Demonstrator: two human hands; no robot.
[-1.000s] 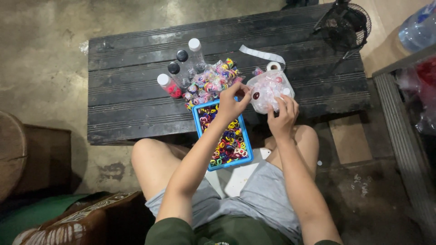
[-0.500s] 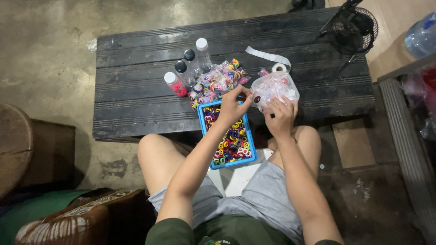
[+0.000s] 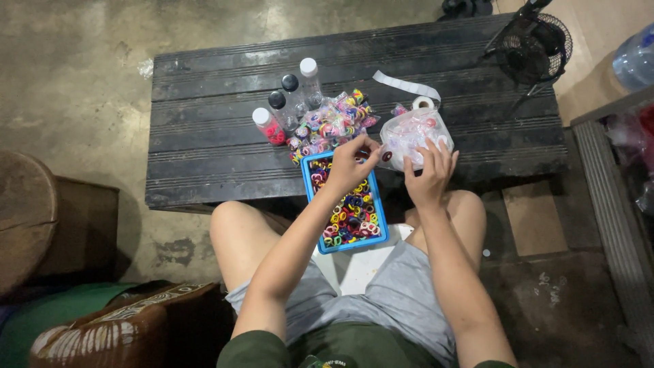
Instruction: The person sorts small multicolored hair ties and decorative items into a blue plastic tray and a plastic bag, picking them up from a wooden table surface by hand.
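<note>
From the head view, your left hand has slid right, off the blue tray of colored bands, and now meets the clear bag. Its fingers look pressed together as if pinching something tiny at the bag's edge, but you cannot tell what. Your right hand still cups the bag from below, fingers spread. The bag sits on the dark table, just right of the tray. Small bottles stand behind.
</note>
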